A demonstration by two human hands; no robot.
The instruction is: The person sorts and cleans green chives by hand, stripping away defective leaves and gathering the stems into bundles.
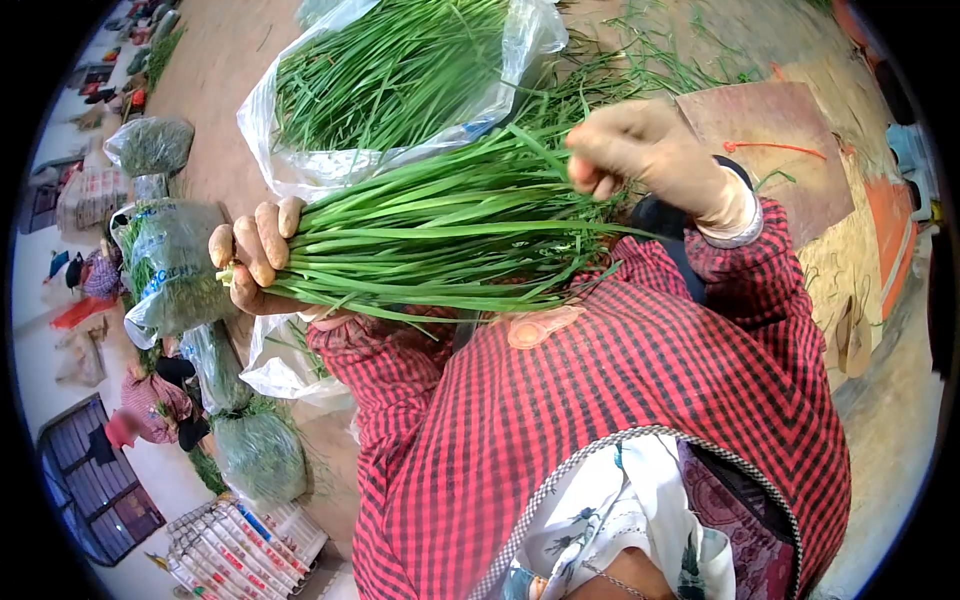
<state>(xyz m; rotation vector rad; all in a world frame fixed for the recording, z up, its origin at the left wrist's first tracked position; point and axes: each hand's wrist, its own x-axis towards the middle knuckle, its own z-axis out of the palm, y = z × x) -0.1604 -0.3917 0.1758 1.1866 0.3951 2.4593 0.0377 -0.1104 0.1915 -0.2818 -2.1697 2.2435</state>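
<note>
My left hand [258, 250] is wrapped round the pale stem ends of a bunch of garlic chives [440, 235]. The long green blades fan out to the right across my front. Above their tip end, my right hand [645, 160], in a thin pale glove, is closed in a pinch. A single chive blade [540, 148] runs up to its fingertips. Just beyond the bunch lies a large clear plastic bag [262, 125], open and full of more chives [390, 75]. My checked red and black smock [600, 370] fills the lower part of the view.
Loose chive scraps [650, 60] lie on the floor at the top. A brown board [770, 140] with a red tie [780, 148] is at right. Filled plastic bags [175, 265], stacked white crates [245, 550] and another seated person [155, 405] are at left.
</note>
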